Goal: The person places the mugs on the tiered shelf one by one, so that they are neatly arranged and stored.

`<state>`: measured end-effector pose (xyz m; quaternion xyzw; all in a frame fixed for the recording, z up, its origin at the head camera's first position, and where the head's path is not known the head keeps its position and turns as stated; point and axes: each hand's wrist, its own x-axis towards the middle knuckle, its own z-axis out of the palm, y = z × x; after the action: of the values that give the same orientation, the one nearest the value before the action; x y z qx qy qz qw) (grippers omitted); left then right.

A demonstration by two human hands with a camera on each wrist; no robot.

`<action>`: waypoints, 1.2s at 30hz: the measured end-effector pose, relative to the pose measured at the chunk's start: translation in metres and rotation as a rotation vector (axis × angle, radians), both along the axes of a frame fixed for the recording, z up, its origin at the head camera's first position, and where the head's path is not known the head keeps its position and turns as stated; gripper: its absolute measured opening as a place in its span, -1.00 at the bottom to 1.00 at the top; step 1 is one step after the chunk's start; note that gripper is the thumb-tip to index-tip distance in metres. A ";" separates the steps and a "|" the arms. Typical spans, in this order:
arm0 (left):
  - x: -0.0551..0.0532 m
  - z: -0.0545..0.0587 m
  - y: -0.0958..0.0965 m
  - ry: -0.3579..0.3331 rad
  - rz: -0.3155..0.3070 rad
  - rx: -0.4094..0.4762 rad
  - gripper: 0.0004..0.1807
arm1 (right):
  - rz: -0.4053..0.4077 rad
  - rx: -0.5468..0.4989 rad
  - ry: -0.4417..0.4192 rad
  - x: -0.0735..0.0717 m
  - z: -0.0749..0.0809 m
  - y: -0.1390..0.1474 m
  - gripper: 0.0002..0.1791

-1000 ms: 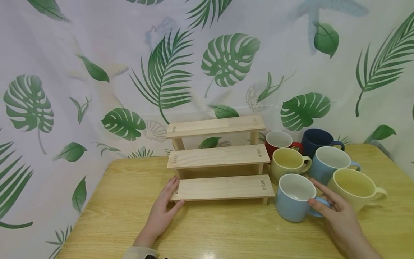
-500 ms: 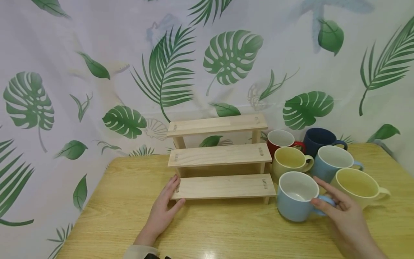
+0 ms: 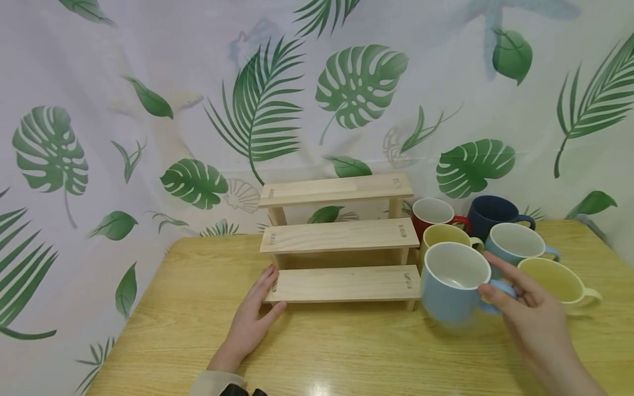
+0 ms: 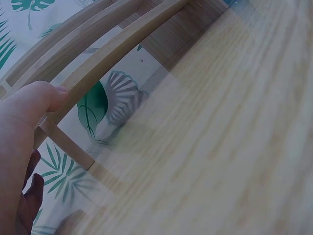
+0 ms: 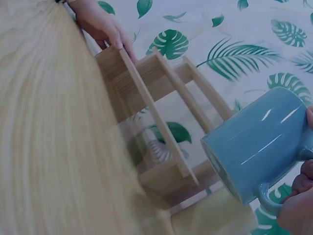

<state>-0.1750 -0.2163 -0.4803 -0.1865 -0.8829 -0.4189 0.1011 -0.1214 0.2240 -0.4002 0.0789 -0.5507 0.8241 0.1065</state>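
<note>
My right hand grips the handle of a light blue mug, thumb at the top of the handle. The mug is raised off the table, its blurred base above the wood; the right wrist view shows the blue mug with its underside partly in sight. A three-step wooden shelf stands to the left of it, its steps bare. My left hand rests on the left end of the lowest step, fingers along the side and thumb at the front edge. In the left wrist view the thumb touches the step's edge.
Behind the held mug, several mugs stand close together: a red mug, a navy mug, a small yellow mug, another light blue mug and a larger yellow mug. A leaf-print cloth hangs behind the wooden table.
My right hand has lifted the light blue mug up from the table, and it now overlaps the small yellow mug more. My left hand stays on the shelf. The head view has shifted slightly.
</note>
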 end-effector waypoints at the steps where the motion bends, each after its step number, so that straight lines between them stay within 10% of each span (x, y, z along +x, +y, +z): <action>1: 0.000 0.000 0.000 -0.002 -0.001 0.003 -0.30 | 0.004 -0.007 0.001 -0.002 0.003 -0.002 -0.44; 36: -0.001 0.001 -0.001 -0.013 -0.001 0.010 -0.31 | 0.040 -0.147 0.026 -0.090 0.081 -0.116 -0.62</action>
<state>-0.1758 -0.2176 -0.4795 -0.1837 -0.8814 -0.4245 0.0959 -0.2116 0.1077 -0.3187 0.0926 -0.4857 0.8631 0.1027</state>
